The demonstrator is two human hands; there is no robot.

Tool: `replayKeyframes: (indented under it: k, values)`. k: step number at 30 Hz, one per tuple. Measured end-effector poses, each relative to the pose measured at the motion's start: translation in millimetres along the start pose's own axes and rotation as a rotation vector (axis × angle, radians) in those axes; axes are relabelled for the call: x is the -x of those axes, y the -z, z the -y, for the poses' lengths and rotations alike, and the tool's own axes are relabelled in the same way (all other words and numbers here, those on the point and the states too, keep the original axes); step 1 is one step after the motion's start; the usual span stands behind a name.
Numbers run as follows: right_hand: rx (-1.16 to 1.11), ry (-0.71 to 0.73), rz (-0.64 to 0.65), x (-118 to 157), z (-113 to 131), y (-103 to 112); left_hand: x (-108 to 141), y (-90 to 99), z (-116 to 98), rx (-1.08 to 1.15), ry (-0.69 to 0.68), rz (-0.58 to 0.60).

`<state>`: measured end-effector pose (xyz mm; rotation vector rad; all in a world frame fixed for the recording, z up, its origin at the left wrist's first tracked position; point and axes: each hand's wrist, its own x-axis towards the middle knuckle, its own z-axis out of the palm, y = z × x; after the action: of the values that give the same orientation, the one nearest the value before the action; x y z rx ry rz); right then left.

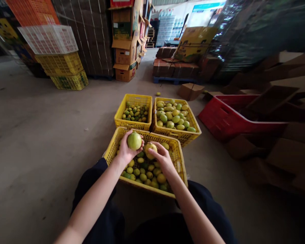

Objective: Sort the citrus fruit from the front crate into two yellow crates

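My left hand is wrapped round a green-yellow lemon, its rounded end facing up. Close beside it, my right hand grips a yellower lemon between thumb and fingers. Both hands are above the near yellow crate, which holds many loose green and yellow lemons. Part of that crate's contents is hidden under my hands and forearms.
Beyond stand two more yellow crates: the left one holds small lemons, the right one larger ones. A red crate and loose cardboard lie to the right. Stacked crates and boxes stand farther back.
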<state>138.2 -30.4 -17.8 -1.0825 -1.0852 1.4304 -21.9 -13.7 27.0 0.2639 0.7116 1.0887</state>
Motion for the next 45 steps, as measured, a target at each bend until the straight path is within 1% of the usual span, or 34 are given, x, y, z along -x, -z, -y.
replayKeyframes:
  k: [4,7,10,15,20,23,25,29,31,33,34,36,39,41,45]
  values:
    - [-0.079,0.038,0.053,-1,-2,5,2,1.1,1,0.156,0.033,0.024]
    - [-0.109,0.067,0.085,-1,-1,6,2,-0.6,2,0.181,-0.01,0.006]
    - [-0.135,0.089,0.071,0,2,5,2,-2.1,5,0.136,-0.06,0.001]
    - [-0.142,0.098,0.02,1,6,4,-1,-2.0,10,0.039,-0.156,0.05]
    - [-0.143,0.109,0.03,1,5,5,0,-2.0,12,-0.033,-0.221,0.094]
    - [-0.144,0.115,0.044,2,4,5,0,-2.0,12,-0.043,-0.226,0.118]
    - [-0.15,0.111,0.058,2,5,4,-2,-1.5,12,-0.014,-0.196,0.094]
    - [-0.226,0.05,0.058,4,6,3,-8,0.6,11,0.099,-0.138,-0.023]
    - [-0.289,0.012,0.036,3,6,3,-11,1.7,11,0.179,-0.105,-0.071]
    - [-0.324,0.01,-0.014,1,5,3,-13,2.7,12,0.248,-0.064,-0.092]
    - [-0.321,0.027,-0.049,0,4,3,-14,3.1,13,0.264,-0.05,-0.082]
    - [-0.263,0.098,-0.138,-3,-1,3,-14,3.5,17,0.244,-0.035,-0.015]
    - [-0.054,0.259,-0.252,-5,-15,-3,-14,3.7,28,0.154,-0.02,0.1]
    - [0.043,0.303,-0.235,-3,-27,-10,-15,3.9,37,0.077,-0.031,0.119]
    - [0.009,0.241,-0.083,4,-47,-23,-19,5.8,49,-0.087,-0.106,0.087]
